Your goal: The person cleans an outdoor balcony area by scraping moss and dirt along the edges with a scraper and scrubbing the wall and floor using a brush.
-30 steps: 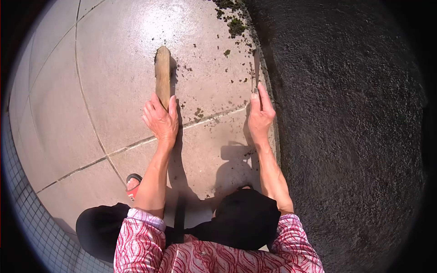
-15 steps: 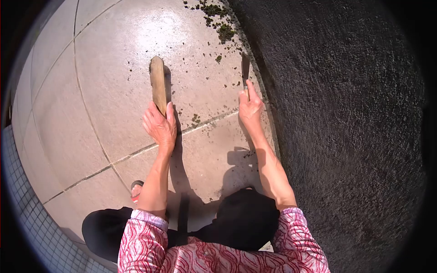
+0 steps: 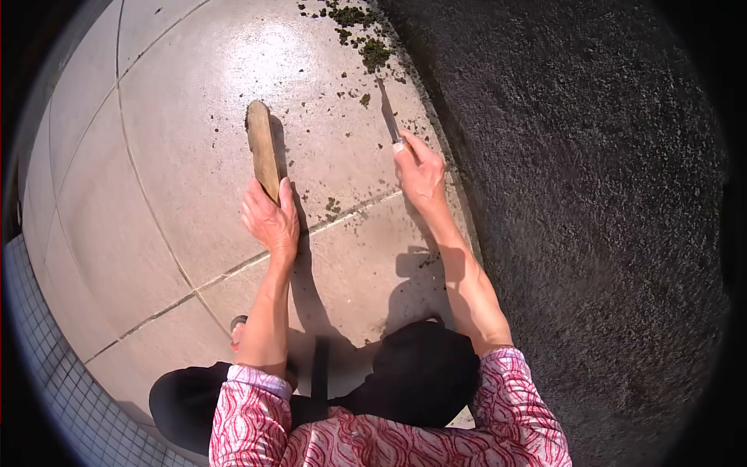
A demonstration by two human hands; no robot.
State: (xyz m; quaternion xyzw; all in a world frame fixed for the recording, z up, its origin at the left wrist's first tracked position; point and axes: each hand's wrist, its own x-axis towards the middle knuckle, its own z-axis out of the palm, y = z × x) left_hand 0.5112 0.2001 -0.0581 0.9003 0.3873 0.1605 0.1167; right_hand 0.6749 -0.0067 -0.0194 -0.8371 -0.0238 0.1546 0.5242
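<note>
My left hand [image 3: 271,216] is closed around the near end of a long, flat piece of wood [image 3: 264,146], whose rounded far end points away from me. Dark bits cling to the wood's far left edge. In my right hand [image 3: 421,173] is a knife [image 3: 387,110] with a narrow dark blade; its handle is mostly hidden by my fingers. The blade's tip points toward a clump of dark green moss [image 3: 375,54] on the paving. Loose moss crumbs [image 3: 333,207] lie scattered between my two hands.
Pale paving slabs [image 3: 156,233] with straight joints lie beneath my hands. A rough dark surface [image 3: 591,218] borders them on the right. Small-tiled paving [image 3: 54,342] runs along the lower left. My black-clad knees [image 3: 424,366] are close below.
The knife has swung leftward, its tip now nearer the moss clump. My left hand and the wood have shifted slightly left in view, with the wood tilting a little more.
</note>
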